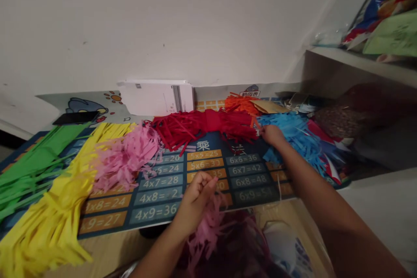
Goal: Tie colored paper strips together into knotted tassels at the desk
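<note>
My left hand (199,195) is closed in a pinch above the table's front edge. From it hangs a pink fringed paper tassel (208,234), its strips falling over the edge. Farther back, my right hand (273,134) has its fingers pinched together at the right end of a red fringed paper piece (208,124). A small pale thing shows at those fingertips, too small to name. Blue fringed paper (293,132) lies just right of that hand, and orange fringed paper (241,103) behind it. A pink fringed bundle (127,156) rests left of the red one.
Yellow (61,200) and green fringed paper (35,160) cover the left side. A multiplication-table mat (159,191) lies underneath. A white box (156,97) stands against the wall, near a dark flat object (76,117). Shelves (358,63) with packets rise at right.
</note>
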The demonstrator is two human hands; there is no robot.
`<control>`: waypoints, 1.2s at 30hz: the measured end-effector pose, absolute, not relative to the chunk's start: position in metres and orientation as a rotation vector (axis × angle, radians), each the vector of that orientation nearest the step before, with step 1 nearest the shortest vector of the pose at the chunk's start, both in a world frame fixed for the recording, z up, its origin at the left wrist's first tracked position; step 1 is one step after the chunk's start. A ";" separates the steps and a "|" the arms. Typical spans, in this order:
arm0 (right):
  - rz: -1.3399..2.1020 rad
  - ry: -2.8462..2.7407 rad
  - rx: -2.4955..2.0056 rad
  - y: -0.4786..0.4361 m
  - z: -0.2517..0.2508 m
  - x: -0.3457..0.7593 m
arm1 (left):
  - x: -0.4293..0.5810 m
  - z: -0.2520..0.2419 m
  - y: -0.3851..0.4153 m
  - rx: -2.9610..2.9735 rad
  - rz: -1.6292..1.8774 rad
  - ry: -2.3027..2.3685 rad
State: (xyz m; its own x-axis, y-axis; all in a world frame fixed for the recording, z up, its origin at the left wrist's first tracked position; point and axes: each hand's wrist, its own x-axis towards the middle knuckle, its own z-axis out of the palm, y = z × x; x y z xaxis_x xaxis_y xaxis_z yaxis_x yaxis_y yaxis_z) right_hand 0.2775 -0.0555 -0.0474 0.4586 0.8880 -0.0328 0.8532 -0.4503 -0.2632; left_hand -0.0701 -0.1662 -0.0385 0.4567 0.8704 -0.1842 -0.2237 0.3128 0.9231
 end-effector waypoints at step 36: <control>0.704 -1.210 -1.507 -0.234 -0.060 0.094 | -0.079 -0.043 -0.179 2.226 1.092 0.847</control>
